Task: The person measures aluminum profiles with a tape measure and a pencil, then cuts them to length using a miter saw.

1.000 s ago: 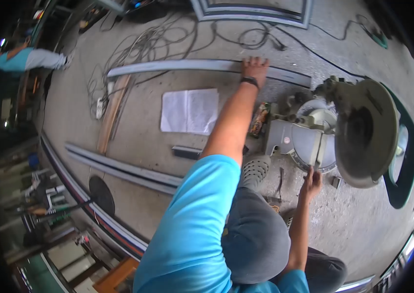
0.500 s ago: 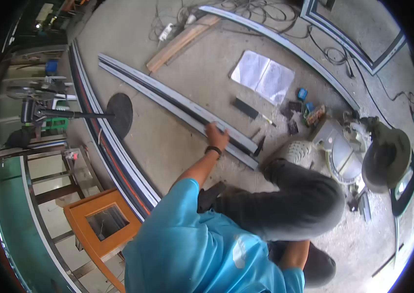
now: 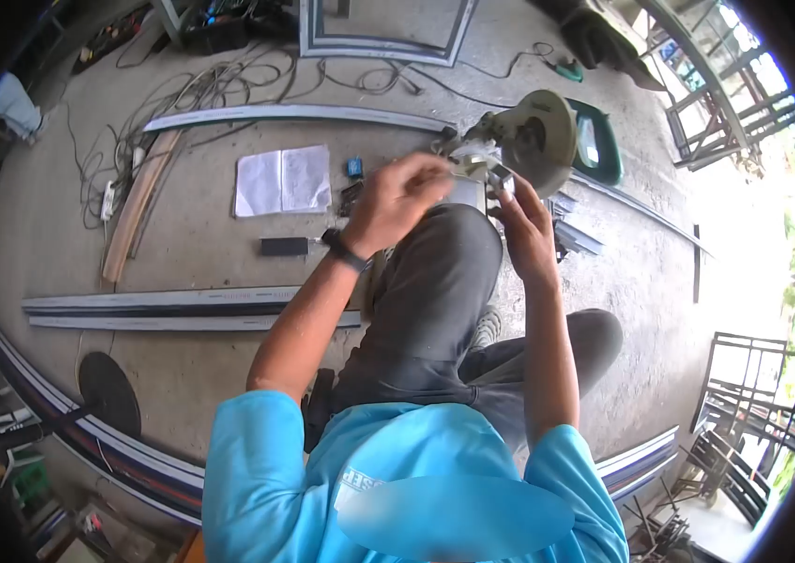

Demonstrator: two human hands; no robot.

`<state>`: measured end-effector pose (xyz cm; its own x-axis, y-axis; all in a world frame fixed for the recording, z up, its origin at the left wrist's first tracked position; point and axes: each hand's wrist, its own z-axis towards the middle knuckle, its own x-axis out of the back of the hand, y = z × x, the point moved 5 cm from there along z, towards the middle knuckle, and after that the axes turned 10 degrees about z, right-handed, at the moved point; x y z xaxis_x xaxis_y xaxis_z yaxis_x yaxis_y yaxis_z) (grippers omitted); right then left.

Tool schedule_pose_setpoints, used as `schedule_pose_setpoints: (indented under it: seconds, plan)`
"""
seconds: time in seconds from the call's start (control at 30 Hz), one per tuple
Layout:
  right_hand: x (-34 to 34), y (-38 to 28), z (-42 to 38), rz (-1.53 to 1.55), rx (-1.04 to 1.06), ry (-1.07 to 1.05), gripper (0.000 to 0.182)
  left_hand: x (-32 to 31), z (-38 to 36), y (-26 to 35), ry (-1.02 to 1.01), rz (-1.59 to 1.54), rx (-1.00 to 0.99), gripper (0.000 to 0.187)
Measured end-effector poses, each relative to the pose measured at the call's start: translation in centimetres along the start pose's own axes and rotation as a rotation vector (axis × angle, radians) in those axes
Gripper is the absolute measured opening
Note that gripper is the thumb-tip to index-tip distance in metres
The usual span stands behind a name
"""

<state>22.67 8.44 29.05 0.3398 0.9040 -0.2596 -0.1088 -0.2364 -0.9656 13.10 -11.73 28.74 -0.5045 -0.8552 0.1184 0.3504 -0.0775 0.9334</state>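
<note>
While hands (image 3: 458,202) grip small metal piece (image 3: 499,174), matte, angular

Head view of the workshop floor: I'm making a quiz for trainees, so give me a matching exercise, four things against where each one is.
Things:
1. small metal piece
2. white paper sheets
3. miter saw
4. long grey profiles

Places:
A. on the floor beside the person's left forearm
B. held between left hand and right hand
C. just beyond the hands, next to a green plastic chair
D. lying open on the concrete, near a wooden plank

Pairs: 1-B, 2-D, 3-C, 4-A
</note>
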Motion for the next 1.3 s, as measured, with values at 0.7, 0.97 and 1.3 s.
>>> schedule_pose_setpoints:
  seconds: [0.7,0.97,1.3]
  plan:
    - [-2.9,-8.8,-5.1,0.096,-0.081,-0.429,0.041,-2.8,2.6,9.0,-0.504,-0.075,-0.012,0.011]
    - [-1.6,-6.8,-4.8,0.385,-0.051,-0.34,0.041,-4.2,2.0,9.4,-0.363,-0.151,-0.025,0.011]
    - [3.8,-7.2,-3.7,0.57,0.094,-0.18,0.04,-1.2,0.8,10.4,-0.414,0.239,-0.098,0.008]
